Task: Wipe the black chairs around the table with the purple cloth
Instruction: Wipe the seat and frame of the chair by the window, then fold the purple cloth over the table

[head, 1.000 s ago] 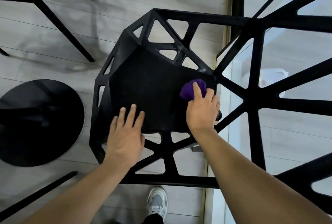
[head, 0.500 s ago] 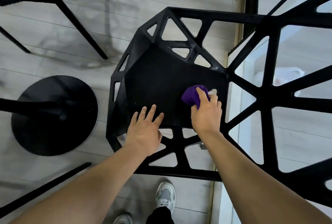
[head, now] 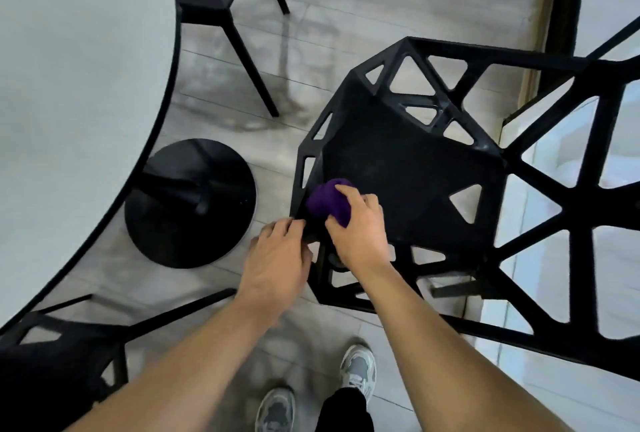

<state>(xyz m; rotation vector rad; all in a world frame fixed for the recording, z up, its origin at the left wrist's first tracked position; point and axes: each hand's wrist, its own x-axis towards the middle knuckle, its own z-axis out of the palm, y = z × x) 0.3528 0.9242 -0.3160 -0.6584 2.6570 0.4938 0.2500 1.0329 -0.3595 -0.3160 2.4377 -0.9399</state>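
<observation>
Head view: right fingers [head: 362, 202] clutch purple cloth [head: 327, 203]; left fingers [head: 286, 226] grip chair [head: 408, 168] edge

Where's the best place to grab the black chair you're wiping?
Probably a rim bar of the black chair, reached from above at its near left corner, where the left hand holds it: the triangular holes let fingers hook round a bar.
</observation>
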